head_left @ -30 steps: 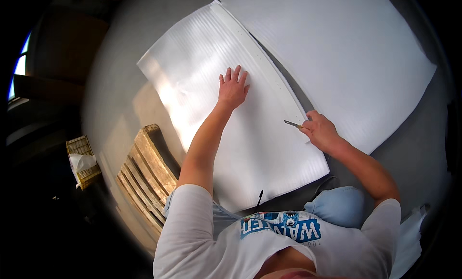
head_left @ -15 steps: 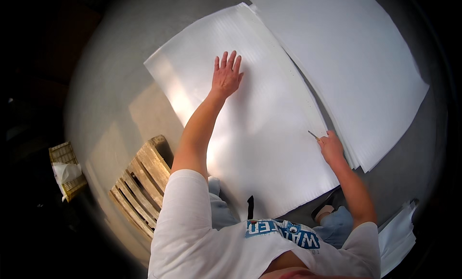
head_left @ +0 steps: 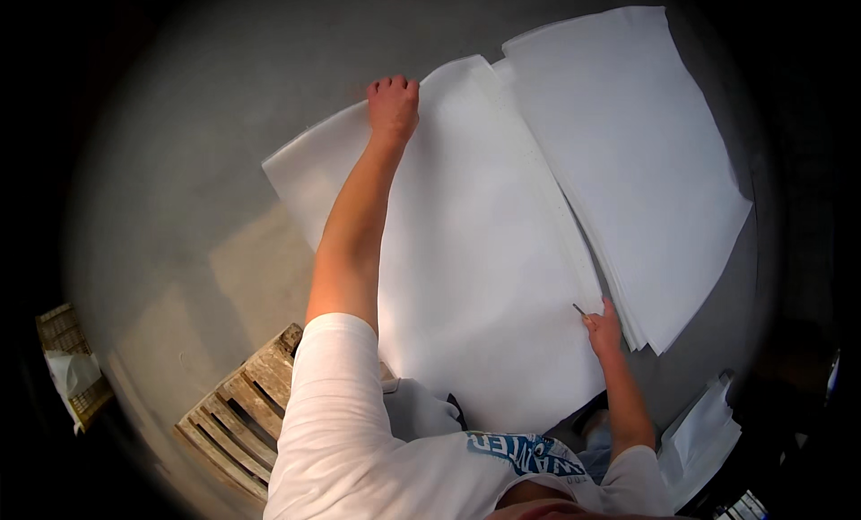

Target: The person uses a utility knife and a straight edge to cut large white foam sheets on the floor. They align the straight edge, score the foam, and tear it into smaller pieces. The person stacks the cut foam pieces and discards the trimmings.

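A large white sheet [head_left: 466, 251], smooth and seemingly foam, lies in front of me with others layered beneath its right edge. At its far edge is my left hand [head_left: 393, 107], fingers curled over the rim and closed on it. My right hand [head_left: 604, 330] is at the sheet's near right side, closed round a thin stick-like tool [head_left: 579, 310] whose tip points up and left. The tool's exact kind is too small to tell. Just right of that hand, a second stack of white sheets [head_left: 637, 161] lies beside the first, a narrow gap between them.
A slatted wooden stool or bench [head_left: 238, 412] stands at lower left. Farther left is a yellow basket [head_left: 76, 367] with something white in it. More white sheet material [head_left: 700, 444] lies at lower right. Grey floor [head_left: 224, 125] surrounds the stacks.
My left hand has gone from lying flat and spread on the sheet to curling over its far edge. My right hand still holds the thin tool near the right edge. The view has shifted.
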Motion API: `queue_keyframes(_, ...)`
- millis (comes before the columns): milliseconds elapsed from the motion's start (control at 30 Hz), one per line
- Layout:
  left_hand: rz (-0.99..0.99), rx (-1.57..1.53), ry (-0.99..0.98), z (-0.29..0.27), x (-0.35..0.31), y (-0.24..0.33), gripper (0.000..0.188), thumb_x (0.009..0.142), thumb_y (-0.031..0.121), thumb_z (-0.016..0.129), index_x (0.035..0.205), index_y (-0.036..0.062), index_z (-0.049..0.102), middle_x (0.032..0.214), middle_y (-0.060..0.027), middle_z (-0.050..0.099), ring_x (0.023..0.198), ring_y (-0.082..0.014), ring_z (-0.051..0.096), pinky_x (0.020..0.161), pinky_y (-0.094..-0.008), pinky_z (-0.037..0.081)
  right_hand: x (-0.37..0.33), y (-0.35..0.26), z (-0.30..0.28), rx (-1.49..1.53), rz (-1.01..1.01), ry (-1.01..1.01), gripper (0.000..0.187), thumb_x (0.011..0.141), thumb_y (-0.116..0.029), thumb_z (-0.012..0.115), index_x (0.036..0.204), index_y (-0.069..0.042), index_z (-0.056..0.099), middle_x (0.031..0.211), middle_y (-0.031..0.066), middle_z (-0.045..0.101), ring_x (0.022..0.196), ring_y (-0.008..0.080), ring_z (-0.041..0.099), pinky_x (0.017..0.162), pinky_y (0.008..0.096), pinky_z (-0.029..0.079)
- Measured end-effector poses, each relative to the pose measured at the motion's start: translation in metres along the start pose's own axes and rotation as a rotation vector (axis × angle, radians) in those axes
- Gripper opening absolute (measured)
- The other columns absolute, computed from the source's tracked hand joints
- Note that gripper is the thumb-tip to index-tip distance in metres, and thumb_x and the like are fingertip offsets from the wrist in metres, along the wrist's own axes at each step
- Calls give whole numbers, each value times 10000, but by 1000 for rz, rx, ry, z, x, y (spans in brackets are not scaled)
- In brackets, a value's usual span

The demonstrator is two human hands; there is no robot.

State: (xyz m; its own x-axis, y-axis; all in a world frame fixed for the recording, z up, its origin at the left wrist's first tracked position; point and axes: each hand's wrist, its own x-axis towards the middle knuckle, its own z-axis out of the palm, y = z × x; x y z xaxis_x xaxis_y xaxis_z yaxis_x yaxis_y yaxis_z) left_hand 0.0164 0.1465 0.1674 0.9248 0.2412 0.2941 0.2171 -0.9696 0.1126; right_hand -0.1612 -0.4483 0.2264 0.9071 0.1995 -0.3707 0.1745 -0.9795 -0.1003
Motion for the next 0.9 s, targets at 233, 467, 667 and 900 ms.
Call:
queue_keyframes(233, 155, -62, 105, 27, -47, 8, 137, 751, 92, 618, 888, 105, 623, 896, -26, 622, 871, -212, 594, 769, -368, 441, 1, -13, -9, -62, 33, -58, 160, 831, -208, 691, 895, -65, 727, 1384, 243, 440, 1232, 383, 470, 1022, 412, 402)
queue_keyframes(467, 2, -33, -202, 26, -25, 2, 173, 881, 190, 578, 1046, 138, 589, 936, -47, 684, 878, -252, 642, 759, -414, 448, 40, -68, -17, 72, -92, 152, 125, 855, -157, 674, 947, -83, 715, 1268, 186, 534, 1141, 327, 544, 949, 395, 456)
queue_keyframes(667, -23, -35, -312, 35, 0, -25, 241, 950, 278, 467, 1111, 149, 591, 963, -92, 701, 928, -327, 664, 783, -490, 512, 105, -102, -14, 359, 65, 496, 110, 938, -123, 525, 932, -36, 593, 787, 131, 628, 715, 322, 616, 632, 408, 500)
queue_keyframes(900, 149, -46, -352, 69, 25, -34, 383, 951, 387, 496, 1201, 112, 589, 1081, -213, 648, 1001, -432, 604, 801, -511, 507, 79, -64, -1, 79, 380, 210, 600, 788, -436, 733, 1135, -2, 507, 991, 135, 656, 933, 320, 643, 761, 417, 529)
